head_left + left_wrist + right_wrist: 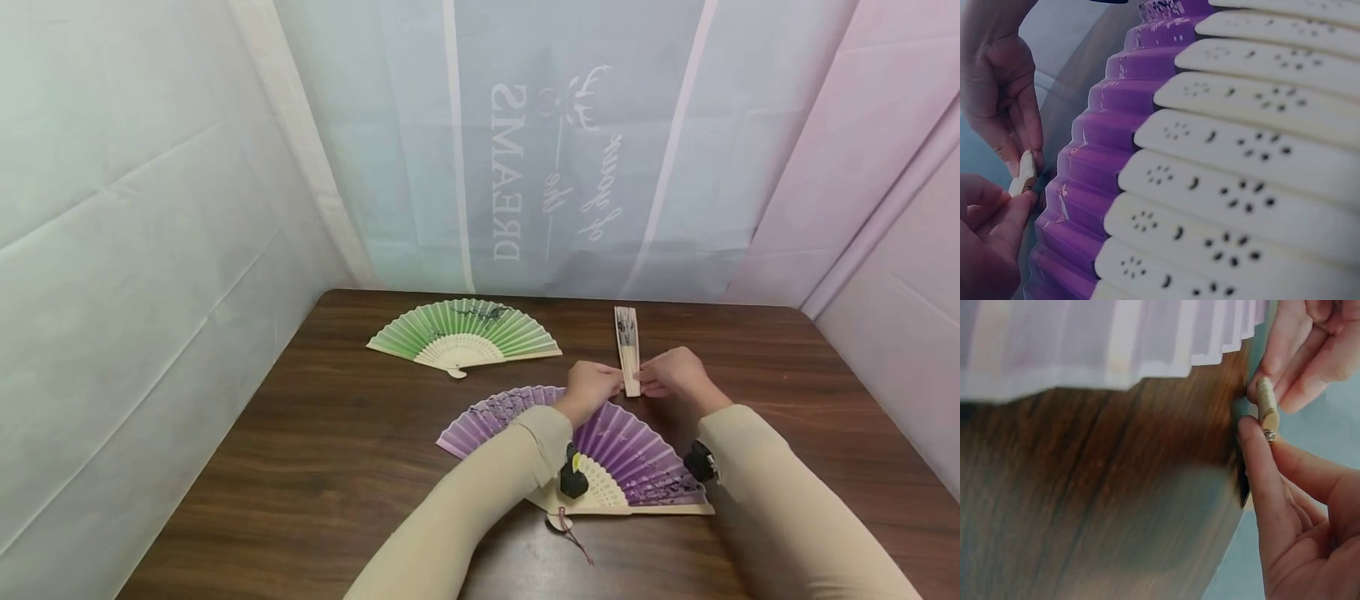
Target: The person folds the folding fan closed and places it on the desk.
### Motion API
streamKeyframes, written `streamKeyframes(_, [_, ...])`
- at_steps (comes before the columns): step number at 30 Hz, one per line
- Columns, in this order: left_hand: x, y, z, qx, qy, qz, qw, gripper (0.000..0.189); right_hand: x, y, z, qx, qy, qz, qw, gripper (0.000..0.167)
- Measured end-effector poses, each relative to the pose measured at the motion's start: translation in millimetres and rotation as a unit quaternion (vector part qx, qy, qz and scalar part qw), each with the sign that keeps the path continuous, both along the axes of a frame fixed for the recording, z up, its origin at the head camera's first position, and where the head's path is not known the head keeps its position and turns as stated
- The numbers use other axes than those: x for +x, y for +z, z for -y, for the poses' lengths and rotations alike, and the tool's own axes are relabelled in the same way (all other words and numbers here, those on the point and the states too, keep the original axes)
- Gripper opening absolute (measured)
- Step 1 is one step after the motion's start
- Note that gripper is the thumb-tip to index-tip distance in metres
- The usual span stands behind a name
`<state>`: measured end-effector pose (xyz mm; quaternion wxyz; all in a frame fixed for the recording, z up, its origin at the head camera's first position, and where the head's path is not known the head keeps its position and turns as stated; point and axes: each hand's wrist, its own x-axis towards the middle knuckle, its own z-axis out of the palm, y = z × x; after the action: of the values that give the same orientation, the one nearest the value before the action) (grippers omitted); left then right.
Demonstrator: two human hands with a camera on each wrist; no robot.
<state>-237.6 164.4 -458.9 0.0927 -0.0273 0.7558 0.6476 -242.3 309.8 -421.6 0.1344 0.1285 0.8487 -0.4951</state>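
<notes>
A folded hand fan (627,346) with pale ribs and dark-patterned cloth lies near the back right of the table, its rib end toward me. My left hand (591,388) pinches that end from the left side. From the right, my right hand (677,377) pinches the same end with thumb and fingers. In the right wrist view the fan's narrow tip (1267,409) shows between the fingers of both hands. An open purple fan (645,454) with floral cloth lies under my left forearm, partly hidden by it.
An open green fan (495,332) with a dark print lies at the back left of the brown table (315,467). A dark red cord (576,546) hangs from the purple fan's pivot. Pale cloth walls (135,208) stand at the sides and back.
</notes>
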Motion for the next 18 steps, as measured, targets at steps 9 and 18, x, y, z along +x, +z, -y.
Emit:
streamKeyframes(9, [-1.2, -3.1, -0.9, 0.027, 0.004, 0.008, 0.9996, 0.015, 0.3, -1.3, -1.0, 0.035, -0.005, 0.006, 0.9994, 0.037])
streamKeyframes(18, [-2.6, -1.1, -1.5, -0.022, -0.017, -0.004, 0.9996, 0.018, -2.5, -3.7, -5.6, 0.037, -0.002, 0.029, 0.9989, 0.036])
